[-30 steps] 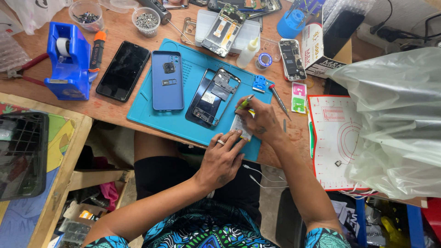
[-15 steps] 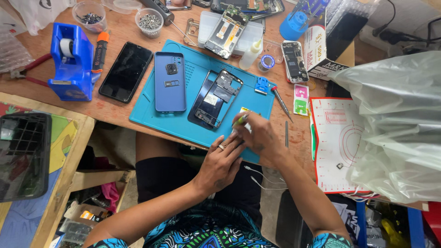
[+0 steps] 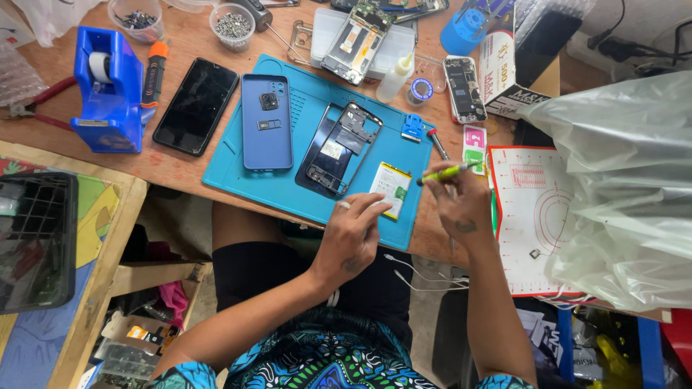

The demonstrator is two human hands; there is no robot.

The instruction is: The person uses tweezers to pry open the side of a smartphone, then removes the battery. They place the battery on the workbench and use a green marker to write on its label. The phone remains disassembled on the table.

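Head view, looking down. The left hand (image 3: 351, 234) rested at the near edge of the blue work mat (image 3: 306, 189), fingers loosely curled and holding nothing, its fingertips touching the lower edge of the white phone battery (image 3: 390, 188). The right hand (image 3: 461, 205) — at 3 o'clock of the battery — gripped a yellow-green screwdriver (image 3: 445, 173), whose tip pointed toward 9 o'clock and sat just beside the battery's upper corner. At 10 o'clock of the battery lay the opened phone frame (image 3: 337, 148); at 9 o'clock of that frame, a blue back cover (image 3: 267, 122), both on the mat. Off the mat on the wooden counter (image 3: 187, 167) — a black phone (image 3: 196, 106) and a blue tape dispenser (image 3: 108, 90).
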